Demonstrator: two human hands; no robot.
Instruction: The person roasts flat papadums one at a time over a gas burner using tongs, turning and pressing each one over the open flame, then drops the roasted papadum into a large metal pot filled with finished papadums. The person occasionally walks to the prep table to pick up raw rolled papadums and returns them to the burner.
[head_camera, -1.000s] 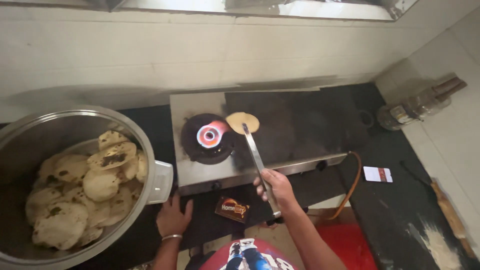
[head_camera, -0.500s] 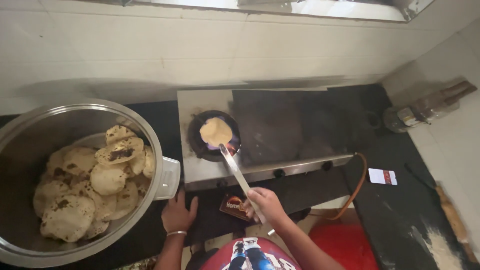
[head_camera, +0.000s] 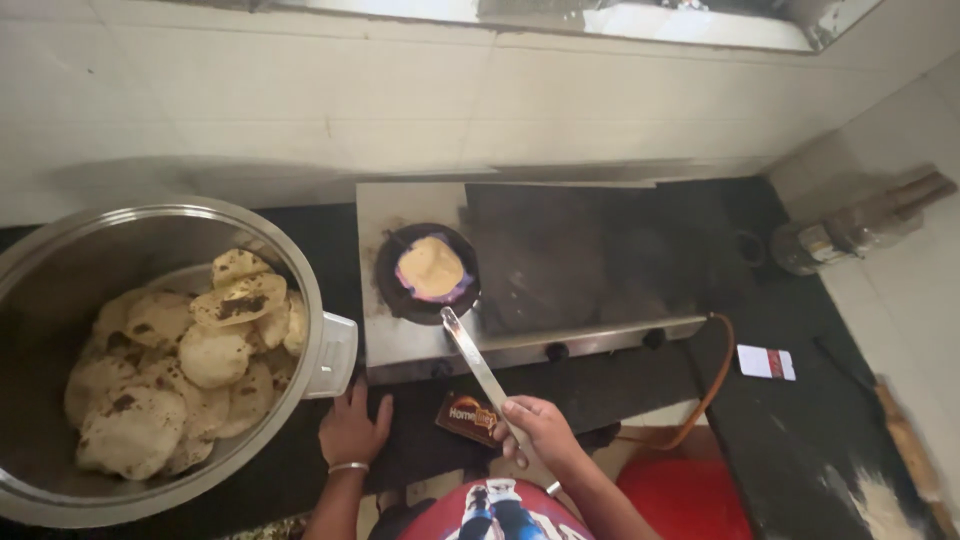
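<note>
The person is showing two bare forearms at the bottom of the head view, with no sleeves reaching the wrists. The left hand (head_camera: 352, 432) is wearing a thin, pale metal bangle (head_camera: 347, 467) that is circling the wrist. The right hand (head_camera: 541, 431) is wearing no ring or band that can be made out. Between the arms, a red garment (head_camera: 497, 510) with a blue, white and dark printed patch is covering the torso.
</note>
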